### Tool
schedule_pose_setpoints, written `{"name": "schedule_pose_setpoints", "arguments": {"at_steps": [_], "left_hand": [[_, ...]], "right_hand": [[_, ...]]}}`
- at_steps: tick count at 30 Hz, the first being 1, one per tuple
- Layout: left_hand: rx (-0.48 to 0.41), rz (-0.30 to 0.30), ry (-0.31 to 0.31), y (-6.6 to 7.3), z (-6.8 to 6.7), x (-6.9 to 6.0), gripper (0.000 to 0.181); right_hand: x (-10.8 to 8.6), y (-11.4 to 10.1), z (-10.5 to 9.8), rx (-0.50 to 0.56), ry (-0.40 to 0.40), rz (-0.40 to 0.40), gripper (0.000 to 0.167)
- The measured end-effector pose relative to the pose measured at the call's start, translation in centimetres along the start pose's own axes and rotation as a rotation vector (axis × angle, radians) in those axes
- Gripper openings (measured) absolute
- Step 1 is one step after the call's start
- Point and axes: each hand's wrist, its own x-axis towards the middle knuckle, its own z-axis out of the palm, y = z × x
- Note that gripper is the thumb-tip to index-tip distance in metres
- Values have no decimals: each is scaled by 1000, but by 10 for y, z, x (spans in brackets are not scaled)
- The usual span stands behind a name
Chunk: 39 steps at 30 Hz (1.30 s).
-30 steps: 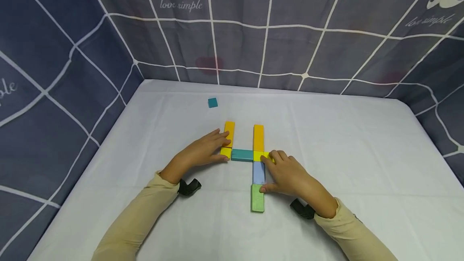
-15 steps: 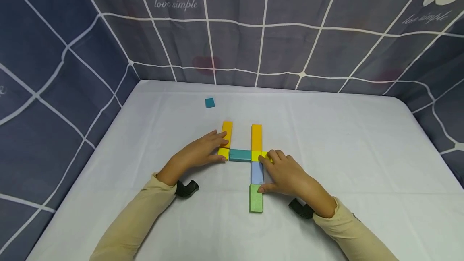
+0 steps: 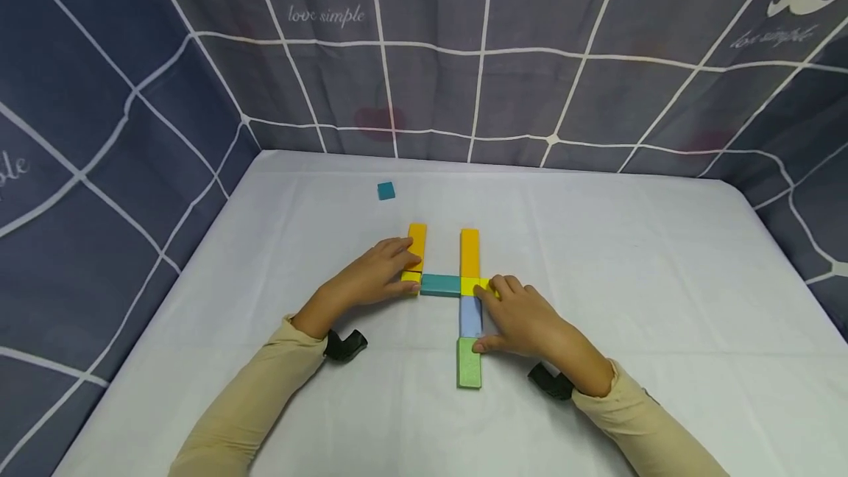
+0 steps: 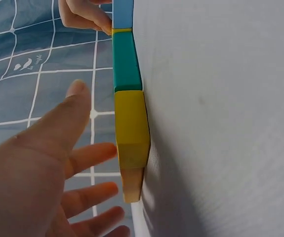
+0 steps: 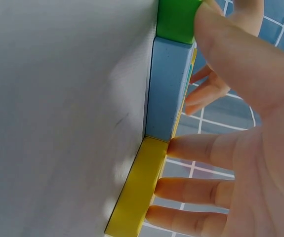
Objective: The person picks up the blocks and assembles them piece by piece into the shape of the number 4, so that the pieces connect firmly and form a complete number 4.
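Note:
Flat coloured blocks lie joined in a pattern on the white cloth. My left hand [image 3: 374, 271] has its fingers spread over an orange block [image 3: 418, 239] and a yellow block [image 3: 411, 277]; in the left wrist view the thumb is raised off the blocks. A teal block [image 3: 440, 285] runs from there to a second yellow block [image 3: 468, 286]. Above that stands another orange block [image 3: 470, 252]; below it are a light blue block [image 3: 471, 316] and a green block [image 3: 469, 368]. My right hand [image 3: 530, 322] rests its fingertips on the yellow block [image 5: 138, 187], its thumb touching the green one.
A small teal square block [image 3: 386, 191] lies apart, towards the back of the white-covered table [image 3: 596, 241]. Dark grey checked curtains [image 3: 437, 94] hang along the table's back and sides. A black strap piece [image 3: 346, 345] shows at the left wrist.
The camera view shifts slightly. Both hands stay in nearly the same place on the blocks, and the blocks keep their arrangement.

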Motion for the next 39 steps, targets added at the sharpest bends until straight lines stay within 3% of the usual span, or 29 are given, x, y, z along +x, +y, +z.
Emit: {"name": "schedule_pose_setpoints", "arguments": {"at_steps": [3, 6, 11, 18, 26, 34, 39], "left_hand": [[-10, 10, -7, 0, -1, 4, 54], [-36, -26, 12, -7, -4, 8, 53], [-62, -123, 87, -27, -7, 24, 53], [-34, -184, 172, -53, -3, 47, 54], [-151, -233, 233, -69, -14, 69, 50], [-157, -330, 237, -79, -25, 74, 49], [-142, -314, 211, -77, -25, 76, 51]], "right_hand": [[-2, 2, 1, -1, -5, 4, 88], [-2, 2, 2, -2, 8, 0, 89], [-2, 1, 4, 10, -2, 12, 89], [-2, -2, 6, 22, -1, 17, 89], [1, 1, 2, -25, 2, 26, 91], [4, -2, 4, 10, -24, 18, 91], [2, 0, 2, -5, -11, 32, 91]]}}
